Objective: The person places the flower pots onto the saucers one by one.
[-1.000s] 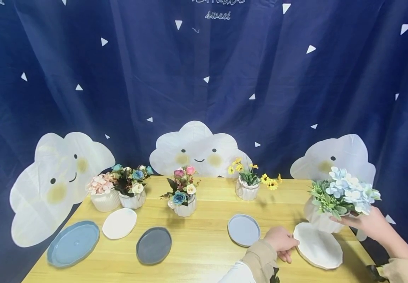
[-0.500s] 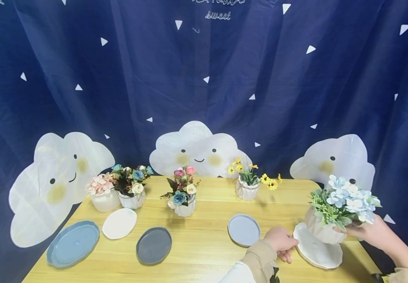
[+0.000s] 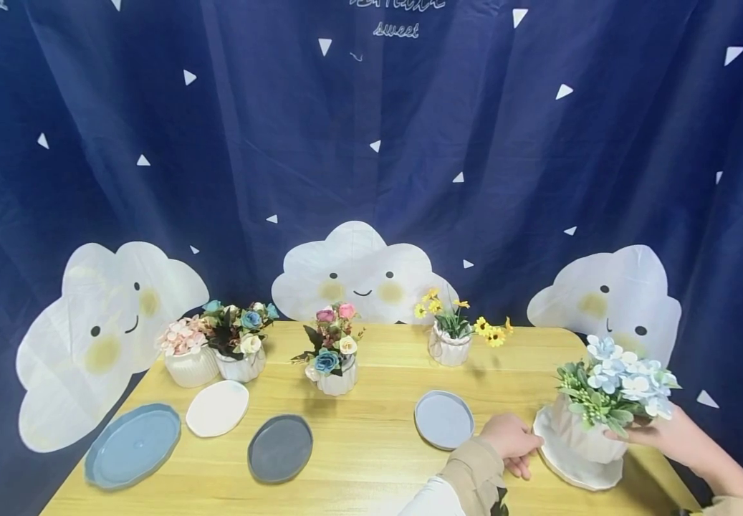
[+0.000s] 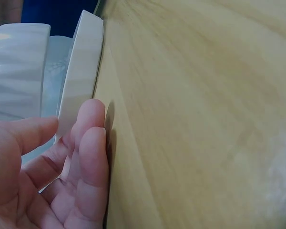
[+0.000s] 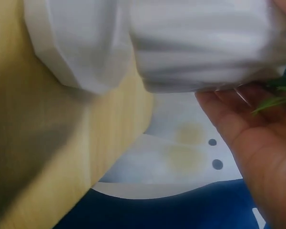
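Pot of pale blue flowers is at 4 o'clock on the bench (12 = far edge), upright, directly over the big white plate. Right hand grips the pot from its 3 o'clock side, fingers curled round the wall near the rim. Left hand pinches the plate's rim at 9 o'clock, thumb above, other fingers curled beside it on the bench.

Progress: placing this pot looks close to finished; it is lined up inside the plate rim, but the wrist views don't settle whether the base touches, and the right hand isn't off. Other four pots stand on the bench itself, off the plates.

Containers: held pot has blue blooms plus green leaves. At 10 o'clock, peach flowers in a ribbed pot, with a mixed-bouquet pot just beside it; touching or not, can't tell. Rose pot at 11, pink, blue and cream blooms. Yellow-flower pot at 1, one stem leaning out toward 3.

Plates: blue oval plate and small white plate near 9, dark grey plate at 8, pale grey plate at 3, near left hand.
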`<state>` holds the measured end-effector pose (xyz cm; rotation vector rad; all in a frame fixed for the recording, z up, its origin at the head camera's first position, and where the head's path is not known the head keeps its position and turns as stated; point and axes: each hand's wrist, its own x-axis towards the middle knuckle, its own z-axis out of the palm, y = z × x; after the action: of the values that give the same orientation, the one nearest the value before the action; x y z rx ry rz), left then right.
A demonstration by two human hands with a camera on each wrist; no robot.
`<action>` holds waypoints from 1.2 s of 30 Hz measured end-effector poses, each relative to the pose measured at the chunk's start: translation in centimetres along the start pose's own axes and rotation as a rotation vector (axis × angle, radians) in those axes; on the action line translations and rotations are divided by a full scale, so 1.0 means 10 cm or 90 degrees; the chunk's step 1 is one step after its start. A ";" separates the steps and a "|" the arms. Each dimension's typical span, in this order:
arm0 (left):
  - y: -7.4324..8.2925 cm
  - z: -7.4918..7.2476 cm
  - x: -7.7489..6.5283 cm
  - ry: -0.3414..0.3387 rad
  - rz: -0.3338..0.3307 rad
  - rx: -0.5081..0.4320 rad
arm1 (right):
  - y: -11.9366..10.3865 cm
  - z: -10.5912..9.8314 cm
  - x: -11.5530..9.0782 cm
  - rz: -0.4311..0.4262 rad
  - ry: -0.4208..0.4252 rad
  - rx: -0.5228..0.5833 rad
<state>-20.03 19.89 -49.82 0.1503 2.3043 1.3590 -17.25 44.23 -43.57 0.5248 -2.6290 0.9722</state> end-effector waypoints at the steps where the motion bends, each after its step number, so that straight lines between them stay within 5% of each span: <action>1: 0.00 0.00 0.00 -0.002 0.000 -0.002 | 0.02 0.02 -0.01 -0.001 0.003 0.004; 23: -0.04 0.03 0.05 -0.003 0.003 -0.008 | 0.12 0.28 -0.07 -0.144 0.059 0.027; 36: -0.02 0.00 0.03 -0.012 0.005 0.010 | 0.19 0.34 -0.14 -0.098 0.058 0.066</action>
<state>-20.24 19.87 -50.08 0.1772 2.3010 1.3379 -17.27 43.61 -47.72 0.6796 -2.4283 1.0617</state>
